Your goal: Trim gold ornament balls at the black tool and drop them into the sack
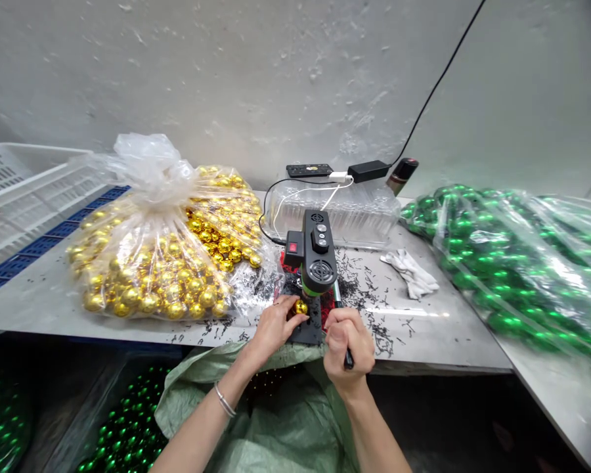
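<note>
Between the thumb and fingers of my left hand (pixel 276 323) is a shiny gold ball ornament (pixel 301 307), held under the head of a small black bench machine (pixel 319 256). A red switch (pixel 293 247) sits on the machine's left side. My right hand (pixel 349 346) is wrapped round the black-gripped lever (pixel 349 359) at the machine's right. Beneath the ball lies the machine's dark base plate (pixel 307 334). Red material (pixel 326 309) shows beside the base.
Clear bags of gold balls (pixel 150 276) stand left, bagged green balls (pixel 512 256) right. Behind the machine are clear plastic trays (pixel 339 207) and a power adapter (pixel 369 171). White gloves (pixel 411 273) and black scraps (pixel 374 322) lie rightward. A green sack (pixel 276 433) hangs at the front edge.
</note>
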`<action>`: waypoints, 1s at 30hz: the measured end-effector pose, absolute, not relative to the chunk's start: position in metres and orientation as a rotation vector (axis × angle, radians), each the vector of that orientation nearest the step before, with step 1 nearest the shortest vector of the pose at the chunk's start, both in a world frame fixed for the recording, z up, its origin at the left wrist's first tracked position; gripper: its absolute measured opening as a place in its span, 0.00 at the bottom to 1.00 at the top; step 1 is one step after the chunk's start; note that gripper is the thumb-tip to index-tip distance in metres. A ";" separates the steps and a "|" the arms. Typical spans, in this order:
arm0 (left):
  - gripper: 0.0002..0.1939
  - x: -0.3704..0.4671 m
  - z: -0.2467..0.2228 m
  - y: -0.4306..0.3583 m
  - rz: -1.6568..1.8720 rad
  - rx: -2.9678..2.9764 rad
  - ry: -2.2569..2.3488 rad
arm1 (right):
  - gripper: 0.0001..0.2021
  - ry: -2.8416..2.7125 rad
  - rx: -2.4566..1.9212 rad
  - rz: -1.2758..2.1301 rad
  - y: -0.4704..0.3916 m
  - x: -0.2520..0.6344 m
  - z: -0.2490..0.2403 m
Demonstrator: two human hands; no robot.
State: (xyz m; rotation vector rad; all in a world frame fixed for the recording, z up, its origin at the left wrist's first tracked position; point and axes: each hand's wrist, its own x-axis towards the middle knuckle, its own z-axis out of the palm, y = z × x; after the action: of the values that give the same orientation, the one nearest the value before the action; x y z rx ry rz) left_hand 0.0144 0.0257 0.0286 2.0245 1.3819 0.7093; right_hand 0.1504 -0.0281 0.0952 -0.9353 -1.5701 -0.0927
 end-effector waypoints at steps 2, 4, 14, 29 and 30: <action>0.17 0.018 0.026 0.024 0.715 2.087 1.435 | 0.12 -1.572 -0.937 -0.081 -0.029 0.151 0.094; 0.17 0.020 0.023 0.023 0.746 2.116 1.459 | 0.12 -1.577 -0.931 -0.067 -0.029 0.152 0.090; 0.16 0.021 0.026 0.022 0.713 2.086 1.461 | 0.15 -1.565 -0.887 -0.211 -0.022 0.150 0.047; 0.17 0.019 0.025 0.021 0.781 2.025 1.373 | 0.14 -1.543 -0.887 -0.137 -0.023 0.150 0.075; 0.18 0.017 0.024 0.015 0.809 2.034 1.332 | 0.13 -1.538 -0.909 -0.105 -0.024 0.149 0.085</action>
State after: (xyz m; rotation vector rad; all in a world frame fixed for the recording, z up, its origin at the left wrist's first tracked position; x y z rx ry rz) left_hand 0.0165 0.0152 0.0243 2.0339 1.3323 0.8094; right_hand 0.1494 -0.0243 0.0845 -0.9093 -1.5379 -0.1047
